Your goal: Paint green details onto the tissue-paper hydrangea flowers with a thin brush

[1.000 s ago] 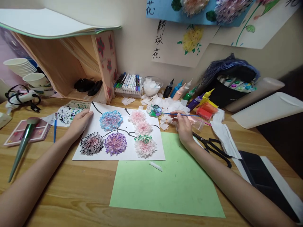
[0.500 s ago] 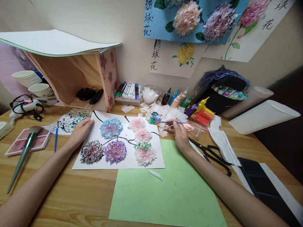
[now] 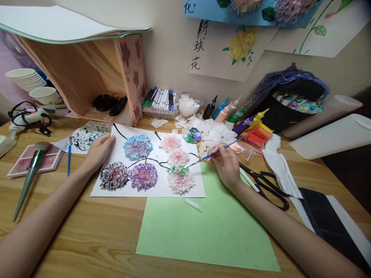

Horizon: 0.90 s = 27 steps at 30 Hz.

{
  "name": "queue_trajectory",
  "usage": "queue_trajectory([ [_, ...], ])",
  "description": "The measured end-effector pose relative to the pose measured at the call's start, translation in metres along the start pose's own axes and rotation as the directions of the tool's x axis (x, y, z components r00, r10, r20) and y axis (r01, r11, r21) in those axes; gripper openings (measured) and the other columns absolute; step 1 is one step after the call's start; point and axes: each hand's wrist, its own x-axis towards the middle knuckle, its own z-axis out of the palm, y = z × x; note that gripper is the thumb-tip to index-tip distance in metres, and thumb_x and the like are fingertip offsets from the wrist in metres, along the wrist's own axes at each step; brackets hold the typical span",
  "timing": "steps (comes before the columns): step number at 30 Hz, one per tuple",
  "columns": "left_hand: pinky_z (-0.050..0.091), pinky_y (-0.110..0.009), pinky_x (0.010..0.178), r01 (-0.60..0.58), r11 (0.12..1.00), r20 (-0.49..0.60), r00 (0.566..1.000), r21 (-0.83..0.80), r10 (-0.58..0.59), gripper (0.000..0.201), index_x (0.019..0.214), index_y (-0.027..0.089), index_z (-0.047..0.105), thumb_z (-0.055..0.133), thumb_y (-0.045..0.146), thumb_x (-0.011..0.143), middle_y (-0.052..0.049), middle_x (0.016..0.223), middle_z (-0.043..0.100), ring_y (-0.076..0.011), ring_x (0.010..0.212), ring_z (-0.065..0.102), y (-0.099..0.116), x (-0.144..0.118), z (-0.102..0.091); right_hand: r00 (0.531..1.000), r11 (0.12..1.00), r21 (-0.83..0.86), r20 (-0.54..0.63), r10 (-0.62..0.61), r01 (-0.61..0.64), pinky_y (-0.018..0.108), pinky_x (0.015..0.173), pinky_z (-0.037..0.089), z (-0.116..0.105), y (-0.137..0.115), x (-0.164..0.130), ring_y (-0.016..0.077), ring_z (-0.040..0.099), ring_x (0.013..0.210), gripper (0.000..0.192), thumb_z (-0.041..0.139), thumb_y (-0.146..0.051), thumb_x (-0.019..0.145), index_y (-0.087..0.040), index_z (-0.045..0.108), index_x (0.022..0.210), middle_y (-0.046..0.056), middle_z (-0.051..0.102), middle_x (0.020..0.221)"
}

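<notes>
Counts: 6 tissue flowers (image 3: pixel 143 176) on white sheet (image 3: pixel 150 190), 1 green sheet (image 3: pixel 208 235), 1 scissors (image 3: pixel 268 186), 2 paintbrushes (image 3: pixel 216 153), 1 makeup brush (image 3: pixel 27 181).

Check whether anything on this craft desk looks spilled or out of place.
Torn white tissue scraps lie scattered outside the clear glass bowl, and a small white stick lies loose on the green paper sheet. No spilled paint is visible.

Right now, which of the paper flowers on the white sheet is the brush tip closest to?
The pink flower with green edging at the sheet's lower right. The paintbrush in the right hand points at its green top; the other flowers lie farther left or above.
</notes>
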Motion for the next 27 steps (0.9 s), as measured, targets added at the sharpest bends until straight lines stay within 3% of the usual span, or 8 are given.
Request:
queue_trajectory([
  [5, 0.042, -0.027, 0.069, -0.014, 1.000, -0.042, 0.999, 0.003, 0.014, 0.041, 0.092, 0.015, 0.067, 0.059, 0.049, 0.070, -0.001, 0.078, 0.065, -0.0207, 0.075, 0.058, 0.0014, -0.0011, 0.0020, 0.994, 1.000, 0.011, 0.110, -0.010, 0.009, 0.025, 0.061, 0.044, 0.0054, -0.0009, -0.0092, 0.0110, 0.055, 0.062, 0.022, 0.048, -0.035, 0.093, -0.021, 0.058, 0.080, -0.001, 0.057, 0.070],
  [11, 0.041, -0.026, 0.067, -0.029, 0.999, -0.050, 0.998, -0.020, 0.028, 0.037, 0.091, 0.016, 0.069, 0.059, 0.046, 0.072, 0.000, 0.076, 0.065, -0.0184, 0.071, 0.057, -0.0025, 0.0000, 0.0022, 0.999, 1.000, -0.008, 0.041, -0.001, 0.002, 0.024, 0.058, 0.039, 0.0031, 0.0000, -0.0043, 0.0104, 0.053, 0.058, 0.023, 0.048, -0.035, 0.093, -0.020, 0.055, 0.076, -0.002, 0.055, 0.067],
  [17, 0.039, -0.024, 0.058, -0.024, 0.999, -0.050, 0.998, -0.042, 0.022, 0.035, 0.091, 0.015, 0.069, 0.059, 0.044, 0.073, 0.001, 0.069, 0.062, -0.0156, 0.061, 0.053, -0.0038, 0.0000, 0.0037, 0.997, 1.000, -0.023, 0.078, -0.010, 0.011, 0.025, 0.058, 0.039, 0.0042, 0.0002, -0.0057, 0.0107, 0.052, 0.058, 0.023, 0.048, -0.035, 0.093, -0.020, 0.055, 0.077, -0.002, 0.054, 0.065],
  [27, 0.040, -0.024, 0.065, -0.038, 0.999, -0.060, 0.998, -0.019, 0.037, 0.037, 0.095, 0.013, 0.069, 0.058, 0.042, 0.074, 0.000, 0.076, 0.065, -0.0163, 0.068, 0.055, -0.0004, -0.0022, 0.0050, 0.998, 0.989, -0.149, 0.063, -0.017, 0.026, 0.028, 0.057, 0.043, 0.0072, -0.0007, -0.0076, 0.0129, 0.050, 0.059, 0.025, 0.049, -0.043, 0.090, -0.023, 0.054, 0.076, -0.001, 0.051, 0.067],
])
